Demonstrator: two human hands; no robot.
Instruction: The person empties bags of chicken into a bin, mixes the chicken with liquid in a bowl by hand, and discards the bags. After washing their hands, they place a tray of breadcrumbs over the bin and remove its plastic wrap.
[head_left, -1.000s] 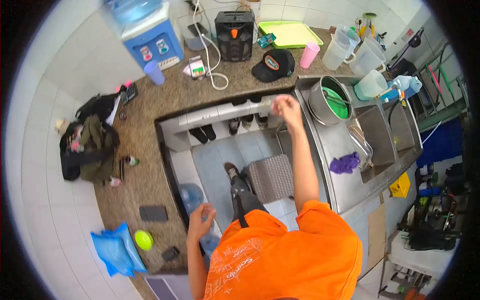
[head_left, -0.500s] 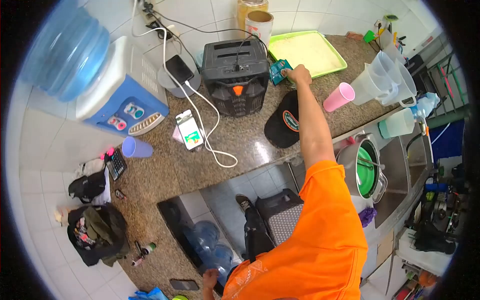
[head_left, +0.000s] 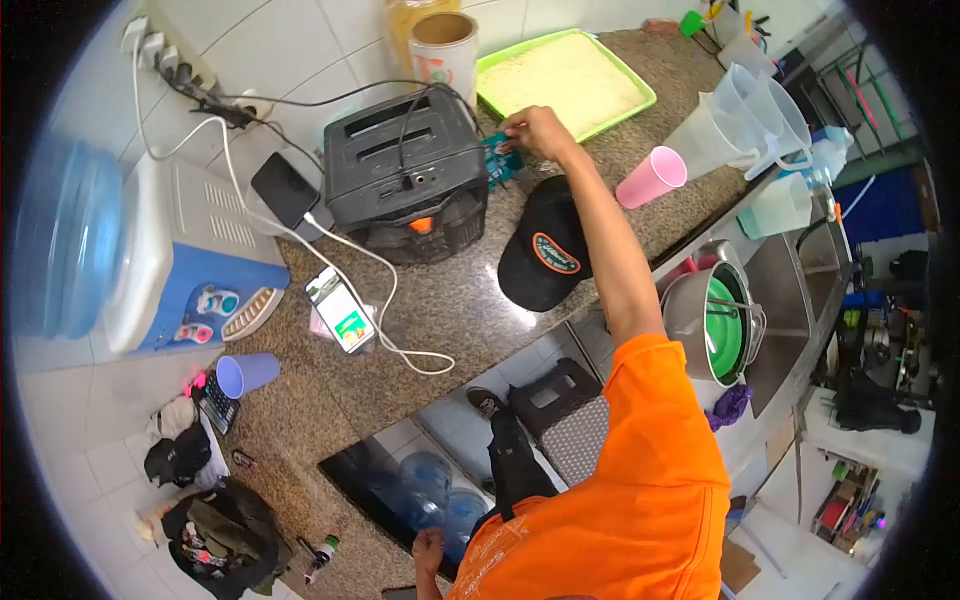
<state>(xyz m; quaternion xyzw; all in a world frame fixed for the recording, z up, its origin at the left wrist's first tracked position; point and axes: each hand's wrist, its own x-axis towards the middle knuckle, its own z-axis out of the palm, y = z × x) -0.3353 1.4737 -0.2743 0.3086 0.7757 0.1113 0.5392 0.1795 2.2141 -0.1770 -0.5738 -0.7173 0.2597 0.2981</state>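
Note:
My right hand (head_left: 541,132) reaches over the counter with its fingers pinched at the upper edge of a teal packet (head_left: 503,162). The packet lies against the right side of a black speaker-like box (head_left: 405,165). Below my forearm is a black cap (head_left: 547,247) with an orange-rimmed oval patch. A light green tray (head_left: 640,104) holding a pale, crumbly layer sits just beyond the hand. Low by my side, my left hand (head_left: 428,550) is loosely curled near the counter edge, with nothing visible in it.
A pink cup (head_left: 652,177) and clear pitchers (head_left: 715,130) stand to the right, before the sink (head_left: 785,300) and a metal pot (head_left: 690,310). On the left are a phone (head_left: 340,310) with a white cable, a purple cup (head_left: 248,374) and a water dispenser (head_left: 200,250).
The view has shifted and turned, so the counter items appear further left. My right hand has moved slightly toward the tray relative to the packet. My left hand stays low.

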